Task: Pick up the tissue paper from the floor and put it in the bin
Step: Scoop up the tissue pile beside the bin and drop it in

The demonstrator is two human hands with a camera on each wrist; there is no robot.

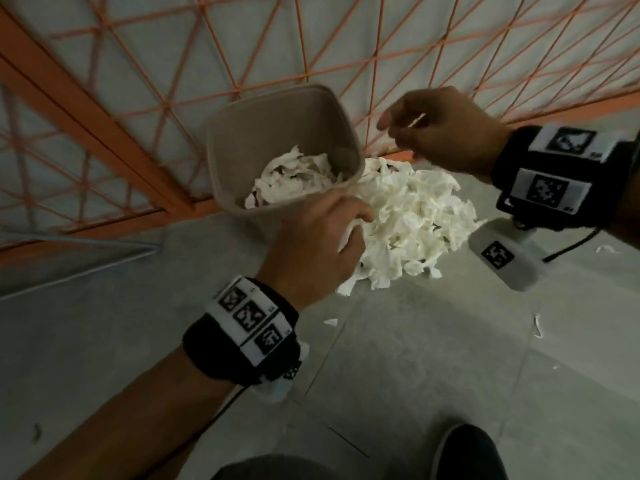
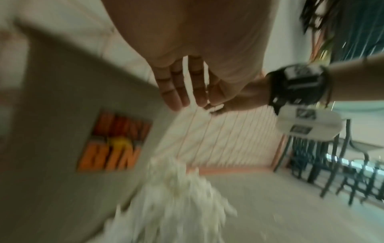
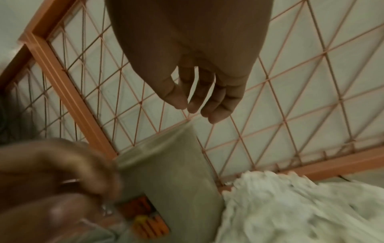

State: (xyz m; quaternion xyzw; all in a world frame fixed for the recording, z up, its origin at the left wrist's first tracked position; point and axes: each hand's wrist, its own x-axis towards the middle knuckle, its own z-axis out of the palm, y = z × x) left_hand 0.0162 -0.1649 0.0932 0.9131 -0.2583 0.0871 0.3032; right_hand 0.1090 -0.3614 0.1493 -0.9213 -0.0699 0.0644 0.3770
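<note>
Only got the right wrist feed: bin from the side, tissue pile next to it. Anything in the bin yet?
Observer: Yes. The head view looks down into the bin, and torn tissue covers its bottom. It sits well below the rim.
Operator: Any strays away from the main pile? My view cuts off at the pile.
Observer: A few. The head view shows one small scrap on the floor just on the near side of the pile. A thin curled scrap lies farther to the right.
</note>
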